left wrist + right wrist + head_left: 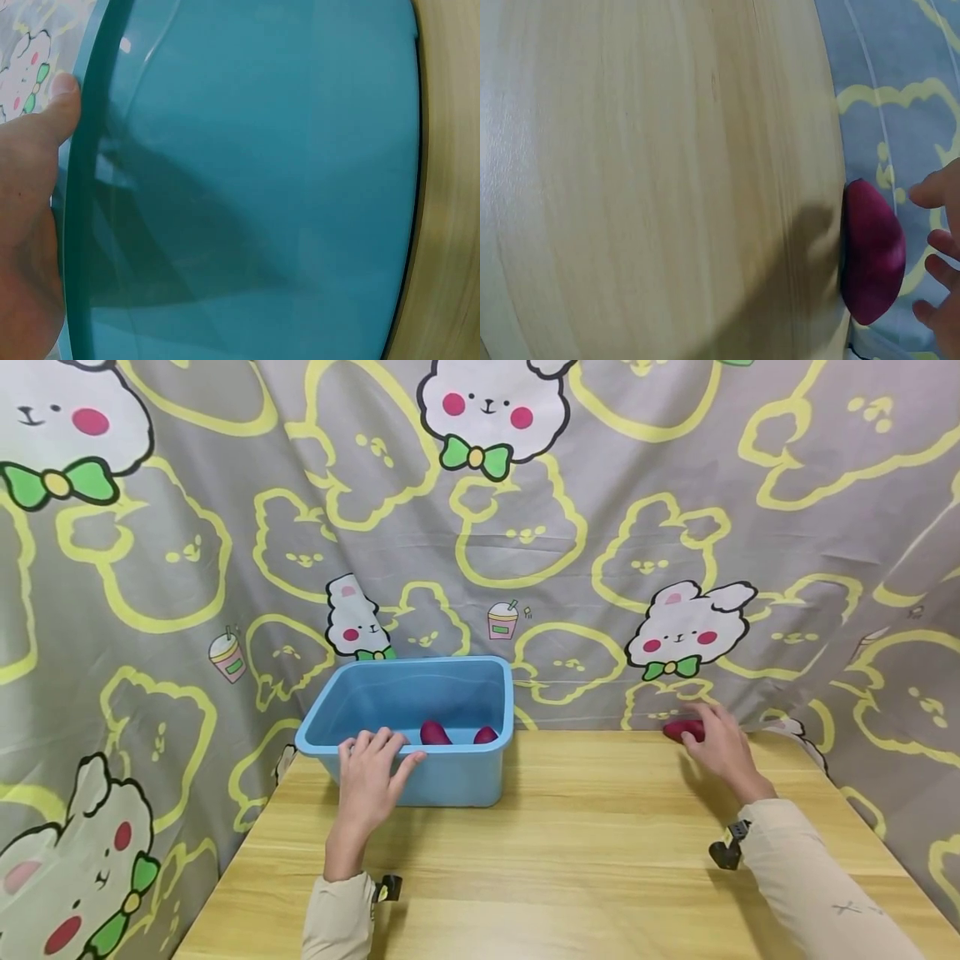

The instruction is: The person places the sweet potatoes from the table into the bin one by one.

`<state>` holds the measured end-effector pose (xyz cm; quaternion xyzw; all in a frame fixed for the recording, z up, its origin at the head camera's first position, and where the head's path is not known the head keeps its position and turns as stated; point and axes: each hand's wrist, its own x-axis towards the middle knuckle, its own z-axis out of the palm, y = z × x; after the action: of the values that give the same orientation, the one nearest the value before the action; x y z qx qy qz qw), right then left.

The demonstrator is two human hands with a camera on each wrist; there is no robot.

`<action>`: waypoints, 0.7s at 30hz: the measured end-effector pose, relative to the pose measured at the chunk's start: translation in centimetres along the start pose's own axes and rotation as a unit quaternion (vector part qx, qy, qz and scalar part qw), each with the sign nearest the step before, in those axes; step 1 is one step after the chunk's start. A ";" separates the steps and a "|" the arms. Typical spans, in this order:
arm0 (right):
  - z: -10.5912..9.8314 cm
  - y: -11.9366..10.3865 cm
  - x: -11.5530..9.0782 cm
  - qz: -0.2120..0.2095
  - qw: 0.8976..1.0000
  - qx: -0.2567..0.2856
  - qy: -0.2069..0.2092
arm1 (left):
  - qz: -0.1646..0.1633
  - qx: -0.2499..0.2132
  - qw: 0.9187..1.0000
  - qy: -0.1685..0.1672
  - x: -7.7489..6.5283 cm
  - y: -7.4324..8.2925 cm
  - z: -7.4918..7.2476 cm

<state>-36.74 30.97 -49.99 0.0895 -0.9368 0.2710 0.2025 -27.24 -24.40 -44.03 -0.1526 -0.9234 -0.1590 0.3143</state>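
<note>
A light-blue plastic bin (450, 777) stands at the back left of the table. My left hand (371, 777) rests at its near rim with fingers loosely bent over the edge. In the left wrist view the thumb (66, 97) lies by that rim. Two purple-red sweet potatoes show inside the bin, one sweet potato (433, 733) near the middle and another sweet potato (485, 736) at the right; the near wall partly hides both. My right hand (716, 739) hovers at a third sweet potato (874, 251) on the table's back edge, its fingers spread and apart from it in the right wrist view.
The wooden table (585, 860) reaches back to a grey curtain (555, 552) printed with rabbits, which hangs behind and at both sides. Small black camera mounts sit at both wrists, such as the right mount (727, 847).
</note>
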 end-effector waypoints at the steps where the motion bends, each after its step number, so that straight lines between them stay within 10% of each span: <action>1: 0.0 0.1 0.0 0.005 1.000 -0.001 -0.004 | 0.000 0.001 1.000 0.000 0.0 0.0 0.0; 21: 0.4 0.9 -0.2 0.037 0.998 -0.029 -0.048 | 0.009 -0.004 1.000 0.008 0.0 -0.1 -0.2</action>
<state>-36.93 31.53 -50.88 0.0614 -0.9557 0.2461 0.1494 -27.17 -24.51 -43.92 -0.1606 -0.9187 -0.1609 0.3230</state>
